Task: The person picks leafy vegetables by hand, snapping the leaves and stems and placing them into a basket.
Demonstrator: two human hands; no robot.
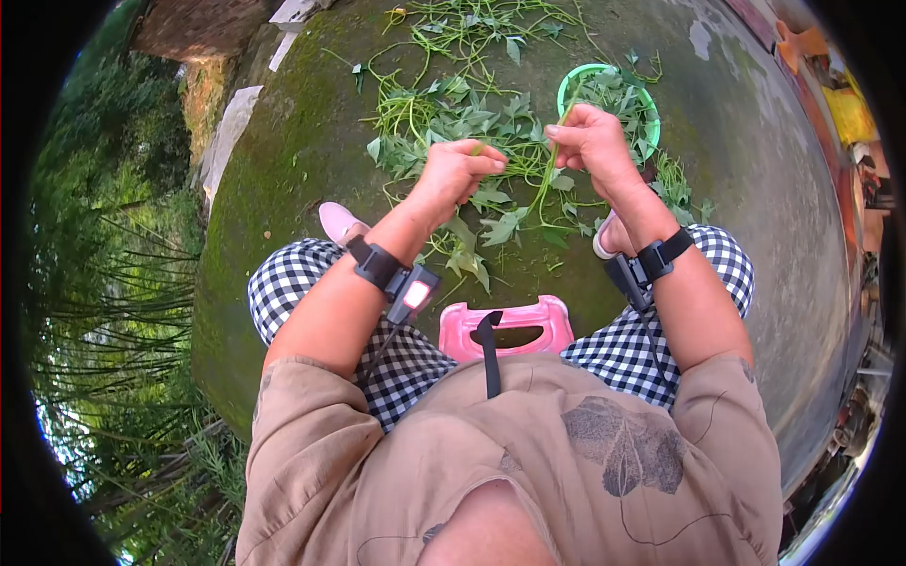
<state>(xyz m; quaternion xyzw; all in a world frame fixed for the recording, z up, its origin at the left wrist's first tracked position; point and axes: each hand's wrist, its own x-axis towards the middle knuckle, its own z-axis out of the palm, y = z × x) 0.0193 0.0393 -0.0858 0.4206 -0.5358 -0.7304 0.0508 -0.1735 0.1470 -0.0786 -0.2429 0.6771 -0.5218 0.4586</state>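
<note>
From the head camera, a person seated on a pink stool [508, 328] works outdoors over a mossy floor [311, 156] strewn with leafy green vines [491, 123]. The right hand [606, 149] pinches a green stem [550, 170] between thumb and fingers, the stem hanging toward the vines below. The left hand [453, 173], apart from the right, has its thumb and fingers pinched together at a short green piece [478, 149]. Just beyond the right hand, a green basket [652, 124] holds picked leaves [609, 92]; more greenery [672, 184] lies beside it on the floor.
</note>
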